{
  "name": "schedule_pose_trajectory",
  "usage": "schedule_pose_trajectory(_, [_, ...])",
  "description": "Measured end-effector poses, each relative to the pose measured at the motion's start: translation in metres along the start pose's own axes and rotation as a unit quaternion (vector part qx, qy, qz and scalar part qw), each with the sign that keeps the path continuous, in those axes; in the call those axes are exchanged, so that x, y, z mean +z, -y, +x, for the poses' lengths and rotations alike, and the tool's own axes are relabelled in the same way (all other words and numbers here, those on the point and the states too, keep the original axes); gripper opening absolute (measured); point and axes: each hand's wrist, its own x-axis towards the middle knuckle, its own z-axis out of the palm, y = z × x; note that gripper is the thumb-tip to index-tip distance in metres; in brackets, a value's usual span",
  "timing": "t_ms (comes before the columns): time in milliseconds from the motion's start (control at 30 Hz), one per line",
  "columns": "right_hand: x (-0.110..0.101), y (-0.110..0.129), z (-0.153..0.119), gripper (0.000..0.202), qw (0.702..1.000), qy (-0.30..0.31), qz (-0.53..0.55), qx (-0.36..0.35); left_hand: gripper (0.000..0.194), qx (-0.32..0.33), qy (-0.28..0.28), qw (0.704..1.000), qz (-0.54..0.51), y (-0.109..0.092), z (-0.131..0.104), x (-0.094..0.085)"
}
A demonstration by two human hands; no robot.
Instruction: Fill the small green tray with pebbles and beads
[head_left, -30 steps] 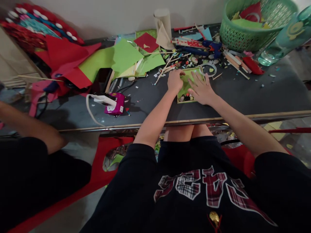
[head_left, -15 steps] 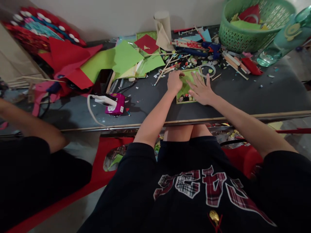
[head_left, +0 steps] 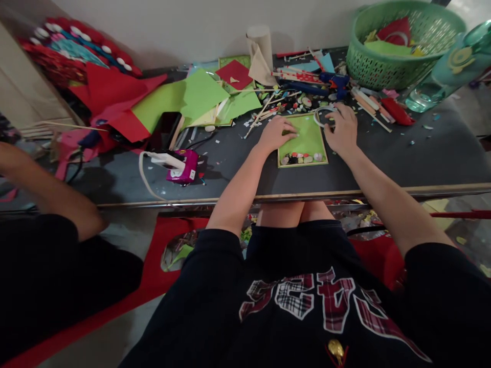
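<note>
A shallow green panel with a thin pale border (head_left: 309, 139) lies flat on the table in front of me. Along its near edge runs a row of small pebble-like pieces (head_left: 297, 159) in black, white and red. My left hand (head_left: 276, 134) rests over the panel's left edge, thumb and fingers apart, holding nothing I can see. At the panel's far right corner, my right hand (head_left: 342, 130) has its thumb and fingertips closed on the rim of a roll of clear tape (head_left: 319, 116).
Behind the panel lie loose pebbles, sticks and a blue glue gun (head_left: 337, 84). A green basket (head_left: 383, 69) and a bottle (head_left: 441, 76) stand at right. Left are coloured sheets (head_left: 203, 92), a phone (head_left: 165, 130) and a purple power adapter (head_left: 183, 167). Another person's arm (head_left: 49, 179) is far left.
My right hand has lifted off the panel and moved right and back onto the tape roll. My left hand has drawn slightly toward the panel's left edge. More of the panel shows.
</note>
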Motion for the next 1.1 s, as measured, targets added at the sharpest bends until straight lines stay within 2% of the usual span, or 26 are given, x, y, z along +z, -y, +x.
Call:
schedule_pose_trajectory(133, [0.000, 0.006, 0.008, 0.036, 0.999, 0.026, -0.032, -0.024, 0.023, 0.032, 0.000, 0.999, 0.022, -0.005, -0.002, 0.003])
schedule_pose_trajectory(300, [0.000, 0.010, 0.009, 0.053, 0.996, 0.066, -0.033, -0.047, 0.048, 0.056, -0.030, 0.998, 0.004, -0.008, -0.003, 0.006])
schedule_pose_trajectory(467, [0.008, 0.005, 0.007, 0.077, 0.998, 0.060, -0.003, -0.006, 0.034, 0.058, -0.011, 0.998, 0.017, -0.010, -0.001, 0.008])
schedule_pose_trajectory(700, [-0.006, 0.017, 0.004, 0.063, 0.998, 0.064, -0.010, -0.009, 0.029, 0.089, 0.002, 0.995, 0.042, -0.016, -0.003, 0.005])
schedule_pose_trajectory(833, [-0.009, 0.017, 0.004, 0.064, 0.998, 0.066, 0.011, -0.012, 0.021, 0.085, 0.020, 0.996, 0.025, -0.018, -0.001, 0.006])
schedule_pose_trajectory(1000, [-0.012, 0.018, 0.004, 0.066, 0.998, 0.065, 0.012, -0.008, 0.016, 0.055, 0.000, 0.998, 0.020, -0.019, -0.001, 0.008])
schedule_pose_trajectory(1100, [-0.012, 0.017, 0.004, 0.067, 0.997, 0.074, -0.011, -0.014, 0.024, 0.053, -0.015, 0.998, 0.010, -0.016, -0.001, 0.009])
